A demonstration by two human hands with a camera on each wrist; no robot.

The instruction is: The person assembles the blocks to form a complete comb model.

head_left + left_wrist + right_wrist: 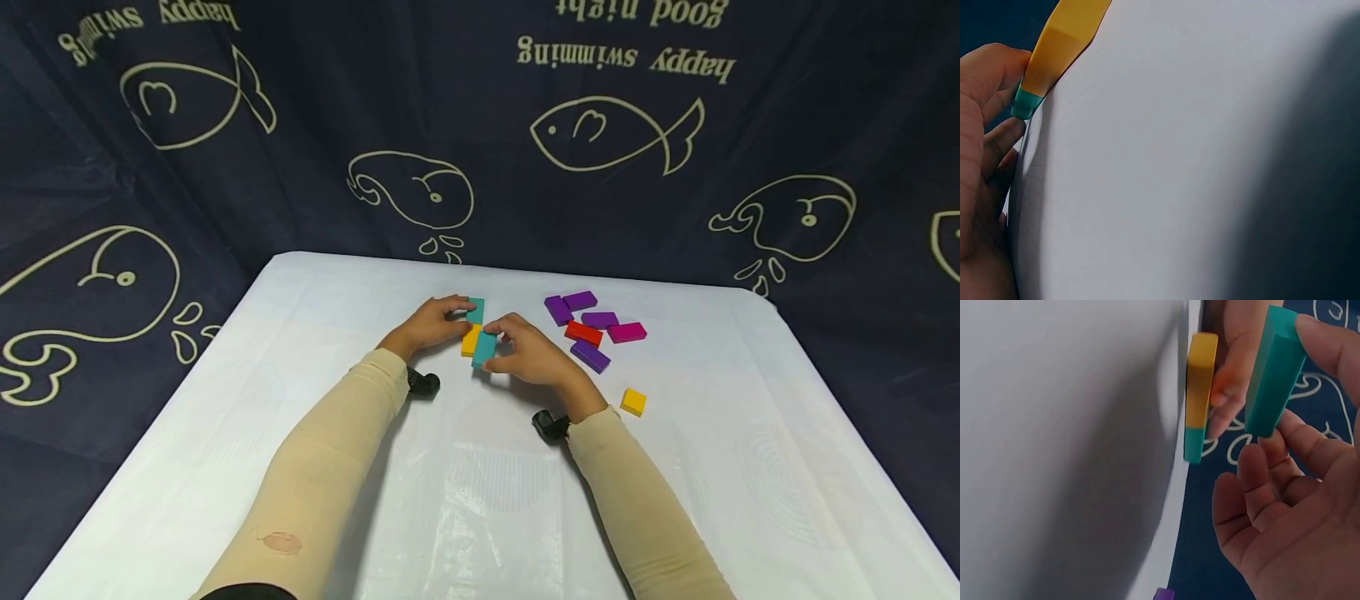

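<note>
My right hand (528, 354) pinches a teal block (1275, 375) by its two ends, thumb at one and fingertips at the other. In the right wrist view this block is above the table. Just left of it, a yellow block (470, 340) and another teal block (476, 311) lie end to end on the white table. My left hand (435, 323) is on their left side, its thumb tip at the yellow block and a fingertip at the teal block's edge. In the left wrist view its fingers are slightly bent, not wrapped round the blocks.
To the right lies a loose group of several purple blocks (590, 357), a red block (583, 333) and a magenta block (627, 332). Nearer me is a small yellow block (633, 402). A dark curtain (480, 108) with fish drawings hangs behind the table (495, 500).
</note>
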